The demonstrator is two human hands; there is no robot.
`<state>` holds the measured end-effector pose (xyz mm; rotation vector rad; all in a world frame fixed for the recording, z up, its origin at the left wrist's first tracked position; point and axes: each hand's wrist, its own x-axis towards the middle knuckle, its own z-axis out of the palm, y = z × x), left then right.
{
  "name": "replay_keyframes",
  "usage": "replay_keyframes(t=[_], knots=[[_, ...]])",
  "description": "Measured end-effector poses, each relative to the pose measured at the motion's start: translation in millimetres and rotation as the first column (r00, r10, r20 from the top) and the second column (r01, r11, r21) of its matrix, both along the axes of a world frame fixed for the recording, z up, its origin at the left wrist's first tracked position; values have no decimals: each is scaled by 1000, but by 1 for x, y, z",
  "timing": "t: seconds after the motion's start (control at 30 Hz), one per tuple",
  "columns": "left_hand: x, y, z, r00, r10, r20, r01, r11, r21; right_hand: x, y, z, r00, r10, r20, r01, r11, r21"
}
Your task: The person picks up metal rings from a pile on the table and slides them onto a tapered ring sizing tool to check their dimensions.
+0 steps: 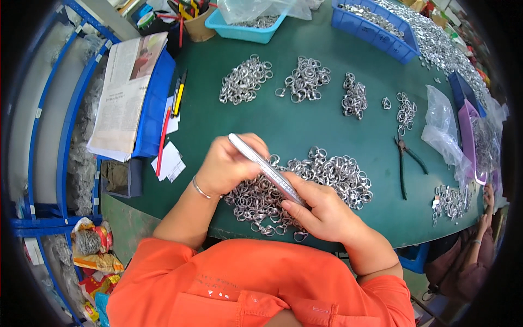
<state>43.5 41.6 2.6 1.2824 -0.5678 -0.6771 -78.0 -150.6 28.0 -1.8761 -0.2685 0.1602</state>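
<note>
- Orange work shirt point(245, 267), nearest the camera, fills the near edge beside a green worktop point(190, 120).
- Blue-framed shelving point(49, 224) lines the left side, with a folded newspaper point(120, 98) laid over a blue bin point(158, 103) next to it.
- Red pencil point(163, 136) and a yellow-and-black pen-like tool point(178, 99) rest on white paper slips at the worktop's left.
- Left grip point(231, 163), a silver bangle point(200, 188) at its wrist, curls its fingers at the far end of a tapered silver rod point(267, 170); whether it clasps the rod or something else cannot be told.
- Below the slanting rod spreads a large pile of metal rings point(340, 180); smaller ring heaps point(309, 79) dot the far side.
- Right grip point(321, 210) is closed around the rod's near end, thumb along it.
- Green-handled pliers point(402, 146) lie right of the pile.
- Far right, beyond a clear bag point(440, 117), sits a purple tray point(467, 136); a co-worker's hands point(486, 204) are at the worktop's edge.
</note>
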Motion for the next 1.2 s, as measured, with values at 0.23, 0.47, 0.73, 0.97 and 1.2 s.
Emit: replay_keyframes(t=[0.23,0.47,0.73,0.97,1.2], knots=[[46,-26,15,871,480,110,-489,867,92,2,-10,0,964,-220,-146,255,923,288],[89,-114,-12,754,150,640,-452,826,339,11,-24,-8,857,-482,-186,474,592,652],[95,-106,-7,558,-5,830,-475,818,324,16,-23,-12,810,-563,-164,501,520,691],[43,-44,20,738,-528,421,-40,588,808,16,-20,-14,819,-553,-152,519,602,607],[23,-16,-2,646,-330,688,-201,796,570,12,-11,-7,863,-474,-176,479,655,585]])
